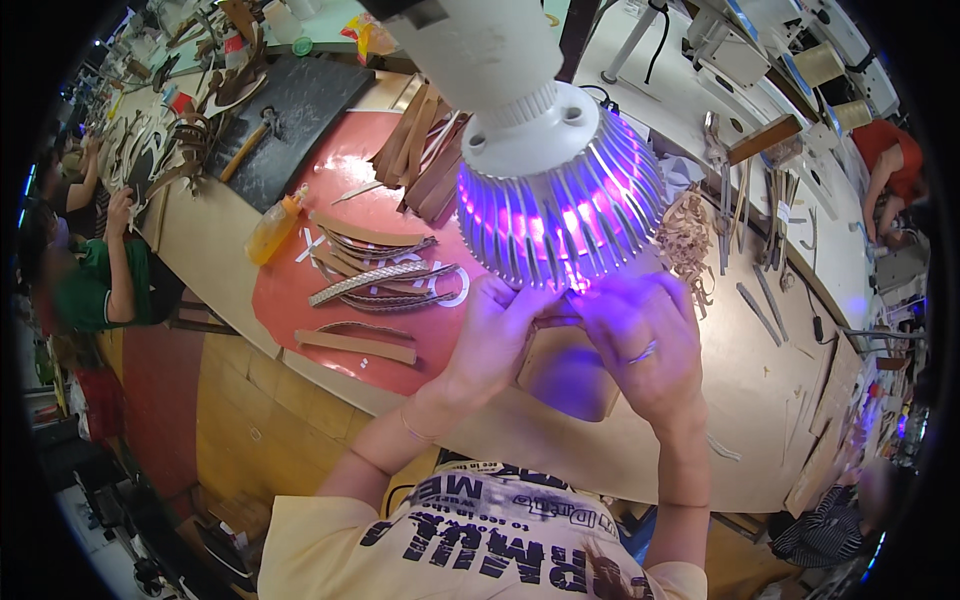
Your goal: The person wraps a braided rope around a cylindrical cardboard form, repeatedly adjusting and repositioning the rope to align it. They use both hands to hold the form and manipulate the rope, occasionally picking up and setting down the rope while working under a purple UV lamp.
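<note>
1. A small, dark brown piece with a narrow visible edge [556, 318] was held at the fingertips of the left grip [490, 340] and the right grip [650, 350].
2. Only a short stretch of it showed between the fingers; its full outline and material could not be told.
3. It was held up over the tan table [745, 400], appearing just below the lower rim of the finned silver lamp [560, 215], in bright purple light.
</note>
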Demonstrator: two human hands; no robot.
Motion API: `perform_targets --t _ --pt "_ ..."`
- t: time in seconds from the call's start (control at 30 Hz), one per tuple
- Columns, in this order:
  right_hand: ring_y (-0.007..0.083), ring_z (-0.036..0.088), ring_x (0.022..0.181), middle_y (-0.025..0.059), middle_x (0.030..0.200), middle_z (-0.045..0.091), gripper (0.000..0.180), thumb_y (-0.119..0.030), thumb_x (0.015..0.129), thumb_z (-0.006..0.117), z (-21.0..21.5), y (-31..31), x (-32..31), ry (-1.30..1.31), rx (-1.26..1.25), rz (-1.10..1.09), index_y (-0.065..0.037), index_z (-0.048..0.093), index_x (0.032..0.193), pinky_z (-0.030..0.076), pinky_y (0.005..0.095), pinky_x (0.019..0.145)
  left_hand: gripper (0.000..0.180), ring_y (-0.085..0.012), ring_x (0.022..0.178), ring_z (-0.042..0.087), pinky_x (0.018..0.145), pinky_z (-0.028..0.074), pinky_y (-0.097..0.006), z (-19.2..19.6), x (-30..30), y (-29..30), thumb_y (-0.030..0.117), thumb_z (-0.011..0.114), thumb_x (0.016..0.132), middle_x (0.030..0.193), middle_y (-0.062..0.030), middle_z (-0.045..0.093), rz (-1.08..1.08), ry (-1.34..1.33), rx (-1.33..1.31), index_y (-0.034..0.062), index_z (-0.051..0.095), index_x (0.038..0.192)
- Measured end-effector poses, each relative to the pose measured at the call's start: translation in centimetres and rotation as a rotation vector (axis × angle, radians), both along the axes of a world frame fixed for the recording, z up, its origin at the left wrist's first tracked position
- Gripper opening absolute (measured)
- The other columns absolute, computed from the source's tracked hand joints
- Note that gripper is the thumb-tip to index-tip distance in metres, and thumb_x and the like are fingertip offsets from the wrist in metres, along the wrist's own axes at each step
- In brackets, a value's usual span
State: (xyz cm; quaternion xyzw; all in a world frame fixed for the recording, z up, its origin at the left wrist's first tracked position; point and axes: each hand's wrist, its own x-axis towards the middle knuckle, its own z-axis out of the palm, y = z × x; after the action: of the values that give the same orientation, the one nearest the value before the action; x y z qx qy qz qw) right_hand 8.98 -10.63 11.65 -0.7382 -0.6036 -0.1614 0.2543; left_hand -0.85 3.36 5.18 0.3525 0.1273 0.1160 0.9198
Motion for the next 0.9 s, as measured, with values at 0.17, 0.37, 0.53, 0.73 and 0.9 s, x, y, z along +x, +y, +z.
perform_targets --t 0.17,0.37,0.53,0.73,0.9 --pt "0.0141 0.064 0.082 0.0089 0.095 0.068 0.052 -0.005 0.08 0.078 0.1 -0.3 0.1 0.765 0.031 -0.22 -0.002 0.053 0.126 0.05 0.0267 0.072 0.027 -0.0208 0.097 0.068 0.09 0.056 -0.037 0.0 0.6 1.9 0.013 0.052 0.1 0.11 -0.0114 0.067 0.176 -0.165 -0.024 -0.0002 0.056 0.123" --pt "0.0103 0.064 0.086 0.0079 0.098 0.068 0.058 -0.004 0.089 0.069 -0.4 -1.3 1.3 1.235 0.134 -0.127 -0.001 0.042 0.14 0.052 0.0249 0.076 0.02 -0.0144 0.086 0.069 0.082 0.057 -0.031 0.6 0.9 4.4 0.008 0.051 0.099 0.099 -0.0096 0.07 0.349 -0.216 -0.07 -0.0025 0.063 0.112" --pt "0.0251 0.066 0.1 0.0154 0.117 0.063 0.049 -0.012 0.102 0.046 -0.1 -2.2 1.7 1.451 0.187 0.108 0.002 0.03 0.146 0.052 0.0371 0.092 0.024 -0.0122 0.086 0.067 0.078 0.054 -0.027 -0.3 0.6 6.2 0.012 0.054 0.097 0.101 -0.0058 0.069 0.39 -0.142 -0.046 0.0005 0.06 0.117" --pt "0.0258 0.066 0.101 0.0179 0.131 0.055 0.05 -0.017 0.103 0.043 -0.6 -1.8 1.7 1.73 0.306 0.132 0.0 0.028 0.148 0.052 0.0371 0.093 0.029 -0.0109 0.091 0.065 0.081 0.052 -0.027 -1.3 0.1 7.4 0.018 0.049 0.097 0.102 -0.0047 0.067 0.378 -0.021 0.026 0.0001 0.058 0.117" --pt "0.0285 0.066 0.1 0.0221 0.122 0.06 0.056 -0.018 0.101 0.05 -1.7 -1.6 2.1 1.607 0.382 0.099 0.002 0.025 0.147 0.052 0.0397 0.09 0.02 -0.0109 0.088 0.066 0.08 0.053 -0.027 -1.2 0.0 6.5 0.011 0.052 0.096 0.1 -0.0054 0.068 0.427 -0.035 0.052 0.0005 0.059 0.111"
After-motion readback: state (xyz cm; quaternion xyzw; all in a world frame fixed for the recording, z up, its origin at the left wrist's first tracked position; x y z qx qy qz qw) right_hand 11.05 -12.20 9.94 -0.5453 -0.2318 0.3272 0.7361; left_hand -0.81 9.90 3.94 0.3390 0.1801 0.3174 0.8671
